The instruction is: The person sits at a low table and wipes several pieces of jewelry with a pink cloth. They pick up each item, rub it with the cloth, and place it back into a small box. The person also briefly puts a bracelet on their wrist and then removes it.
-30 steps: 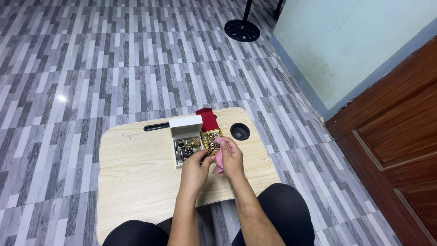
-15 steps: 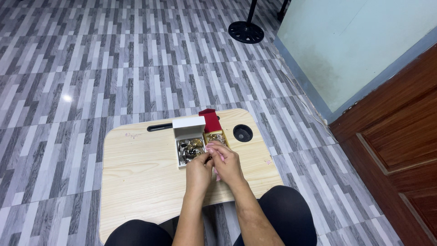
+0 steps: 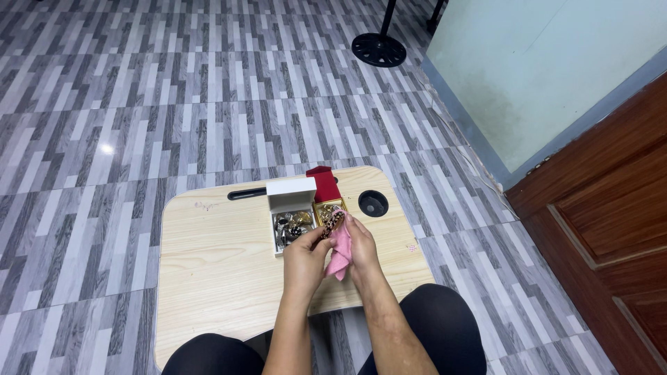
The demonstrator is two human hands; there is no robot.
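- Grey, plank-patterned flooring [image 3: 139, 125] spreads around a low, pale wooden lap table [image 3: 215, 278]; a pale green wall [image 3: 542, 62] and a brown wooden door [image 3: 611, 229] stand off beyond the right hand's side, and a black round stand base [image 3: 379, 50] sits far ahead of both hands.
- The person's left hand [image 3: 304, 255] and right hand [image 3: 356, 244] meet over the table's near middle, close together and almost touching.
- The right hand is closed around a pink cloth [image 3: 340, 253], which hangs down between the two palms.
- The left hand's fingers are pinched on a small beaded piece of jewellery [image 3: 332, 222], which rises just above the cloth toward the right hand's fingertips.
- Just ahead of the left hand sits a white open box [image 3: 292, 208] with its lid raised, holding a jumble of metallic trinkets [image 3: 292, 226].
- Just ahead of the right hand lies a red open box [image 3: 324, 186] with a gold-toned inside, touching the white box's side.
- A round black cup hole [image 3: 373, 203] lies ahead of the right hand and to its outer side; a dark slot [image 3: 246, 194] lies ahead of the left hand, beyond the white box.
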